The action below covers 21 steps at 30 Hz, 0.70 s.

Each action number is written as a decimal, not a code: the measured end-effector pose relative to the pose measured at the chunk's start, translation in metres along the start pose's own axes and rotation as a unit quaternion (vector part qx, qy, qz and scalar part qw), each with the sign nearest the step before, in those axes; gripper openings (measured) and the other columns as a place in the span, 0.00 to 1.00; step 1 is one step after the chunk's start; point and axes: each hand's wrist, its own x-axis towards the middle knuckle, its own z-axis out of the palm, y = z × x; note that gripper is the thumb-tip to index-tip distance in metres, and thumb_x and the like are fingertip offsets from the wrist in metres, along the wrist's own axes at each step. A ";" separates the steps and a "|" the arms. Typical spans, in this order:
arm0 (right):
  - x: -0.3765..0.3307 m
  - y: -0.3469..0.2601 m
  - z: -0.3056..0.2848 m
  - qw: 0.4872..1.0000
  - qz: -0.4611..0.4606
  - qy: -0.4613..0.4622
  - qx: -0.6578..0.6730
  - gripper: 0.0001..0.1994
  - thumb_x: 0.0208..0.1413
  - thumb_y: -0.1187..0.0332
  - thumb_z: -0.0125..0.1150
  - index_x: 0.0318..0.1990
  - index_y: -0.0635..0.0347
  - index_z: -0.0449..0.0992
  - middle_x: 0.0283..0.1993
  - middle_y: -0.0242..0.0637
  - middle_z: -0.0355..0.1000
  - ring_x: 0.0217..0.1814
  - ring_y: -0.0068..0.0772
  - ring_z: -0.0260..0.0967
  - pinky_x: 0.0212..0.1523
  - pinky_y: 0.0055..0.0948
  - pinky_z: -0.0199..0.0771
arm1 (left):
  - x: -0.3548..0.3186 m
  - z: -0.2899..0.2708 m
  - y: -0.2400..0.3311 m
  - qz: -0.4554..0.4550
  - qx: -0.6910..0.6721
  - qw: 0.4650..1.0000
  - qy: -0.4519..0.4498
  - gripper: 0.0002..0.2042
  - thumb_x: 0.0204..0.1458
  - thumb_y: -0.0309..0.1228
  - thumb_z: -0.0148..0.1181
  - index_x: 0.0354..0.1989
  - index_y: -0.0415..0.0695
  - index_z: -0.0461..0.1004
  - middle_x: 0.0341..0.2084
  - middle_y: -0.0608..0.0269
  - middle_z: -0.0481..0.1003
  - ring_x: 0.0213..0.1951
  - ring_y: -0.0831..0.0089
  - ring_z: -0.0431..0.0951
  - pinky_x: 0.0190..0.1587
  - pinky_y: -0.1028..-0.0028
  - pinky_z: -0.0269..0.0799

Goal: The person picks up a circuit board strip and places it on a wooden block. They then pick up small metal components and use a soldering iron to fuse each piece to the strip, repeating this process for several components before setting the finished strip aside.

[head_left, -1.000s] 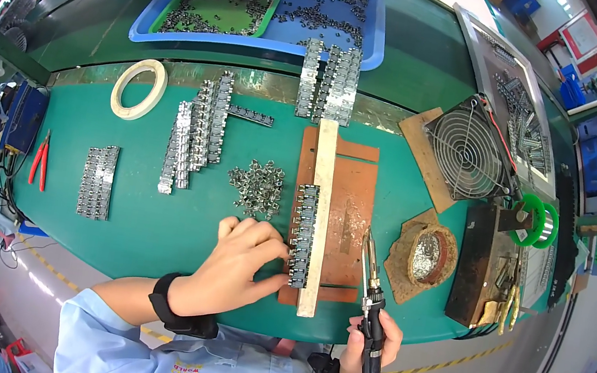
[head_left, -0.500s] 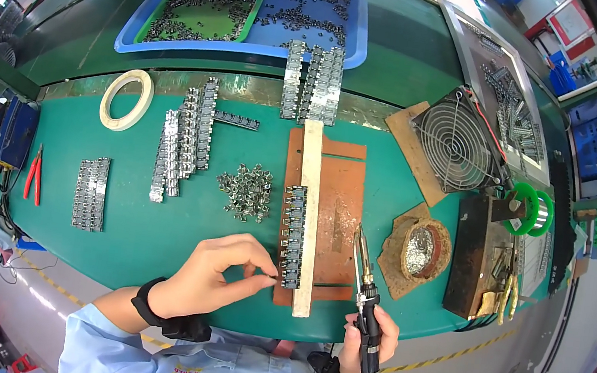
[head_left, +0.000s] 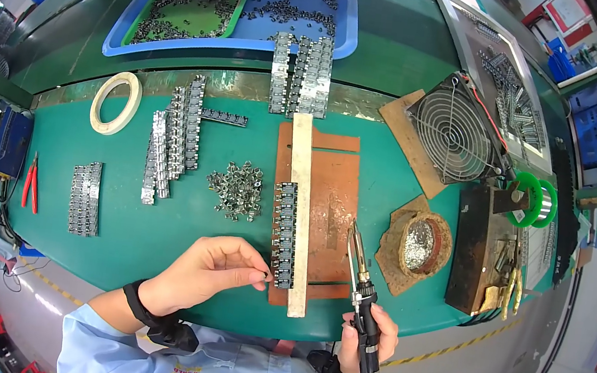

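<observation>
My left hand [head_left: 208,273] is closed in a pinch on a small dark component [head_left: 268,276]. Its fingertips are beside the near end of a circuit board strip [head_left: 283,233], touching or almost touching it. The strip leans along a pale wooden bar [head_left: 304,187], which lies lengthwise over a brown board [head_left: 333,221]. In my right hand [head_left: 386,335] is a black soldering iron [head_left: 369,324], its thin metal tip pointing up and away, just right of the brown board's near part. Left of the strip lies a pile of small metal parts [head_left: 235,189].
More board strips [head_left: 177,133] lie farther left, near a tape roll [head_left: 116,103] and red-handled pliers [head_left: 31,184]. To the right are a fan [head_left: 453,131], a round solder-filled dish [head_left: 422,248] and a solder spool [head_left: 536,201]. A blue tray [head_left: 347,19] stands at the back.
The whole view has shifted slightly. My left fingers have drawn together in a tighter pinch at the strip's near end, with the dark component showing. The soldering iron stays in my right hand.
</observation>
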 end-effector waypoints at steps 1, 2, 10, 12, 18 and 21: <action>0.000 0.001 -0.001 1.000 -0.008 -0.005 -0.002 0.24 0.45 0.61 0.63 0.47 0.64 0.64 0.30 0.41 0.69 0.23 0.29 0.70 0.24 0.23 0.71 | 0.001 0.000 -0.001 -0.003 0.000 1.000 0.002 0.03 0.51 0.20 0.52 0.34 0.37 0.69 0.35 0.59 0.73 0.36 0.75 0.74 0.41 0.77 0.70; 0.000 0.001 -0.002 1.000 -0.006 -0.004 -0.002 0.24 0.45 0.61 0.63 0.47 0.64 0.64 0.30 0.41 0.69 0.23 0.29 0.70 0.24 0.23 0.71 | 0.002 0.000 -0.001 -0.005 0.001 1.000 0.003 0.03 0.51 0.20 0.52 0.34 0.38 0.68 0.35 0.59 0.73 0.36 0.75 0.74 0.41 0.77 0.70; -0.001 0.004 -0.003 1.000 -0.024 -0.014 0.011 0.24 0.45 0.61 0.63 0.46 0.65 0.64 0.34 0.44 0.68 0.24 0.31 0.71 0.24 0.24 0.72 | 0.004 0.009 -0.002 0.002 -0.014 1.000 0.027 0.05 0.52 0.23 0.53 0.35 0.39 0.65 0.31 0.65 0.71 0.35 0.79 0.73 0.40 0.80 0.68; -0.001 0.004 -0.003 1.000 -0.015 -0.015 0.020 0.24 0.44 0.62 0.63 0.46 0.65 0.64 0.35 0.45 0.68 0.23 0.31 0.71 0.24 0.24 0.72 | 0.004 0.011 -0.004 0.006 -0.018 0.999 0.026 0.05 0.52 0.23 0.54 0.35 0.39 0.65 0.30 0.66 0.71 0.35 0.80 0.72 0.39 0.81 0.68; 0.001 0.004 -0.003 0.999 -0.026 -0.018 0.020 0.23 0.45 0.62 0.63 0.45 0.65 0.64 0.34 0.45 0.68 0.22 0.31 0.71 0.24 0.25 0.72 | 0.005 0.011 -0.005 0.007 -0.017 0.999 0.026 0.06 0.51 0.23 0.55 0.34 0.40 0.65 0.30 0.67 0.71 0.34 0.82 0.72 0.38 0.82 0.67; 0.001 0.004 -0.002 0.999 -0.024 -0.016 0.027 0.22 0.45 0.62 0.63 0.45 0.65 0.65 0.34 0.44 0.69 0.22 0.31 0.71 0.24 0.25 0.72 | 0.005 0.010 -0.004 0.003 -0.010 1.000 0.020 0.05 0.51 0.23 0.55 0.34 0.40 0.65 0.30 0.67 0.72 0.34 0.82 0.72 0.38 0.82 0.67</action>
